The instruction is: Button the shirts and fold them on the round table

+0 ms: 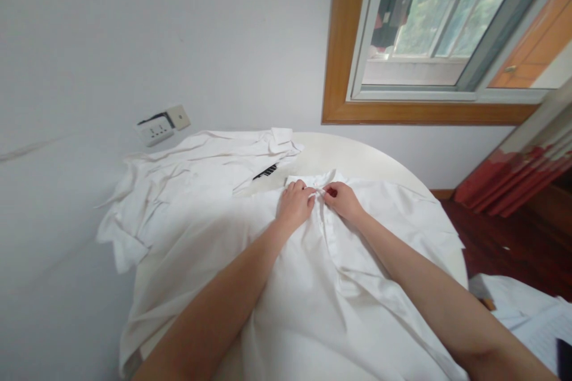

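A white shirt point(308, 292) is spread over the table, its collar end away from me and its button front running toward me. Near the collar, my left hand point(297, 201) pinches one edge of the front placket. Just to its right, my right hand point(343, 199) grips the facing edge between thumb and fingers. Both sets of fingertips nearly meet at the top of the front. Any button between them is too small to make out.
Another white garment point(214, 161) lies crumpled at the back left, with a black striped item point(266, 172) beside it. The round white table point(357, 152) meets the wall below a wood-framed window point(335, 110). A wall socket point(155, 130) is at left, papers point(545, 330) at lower right.
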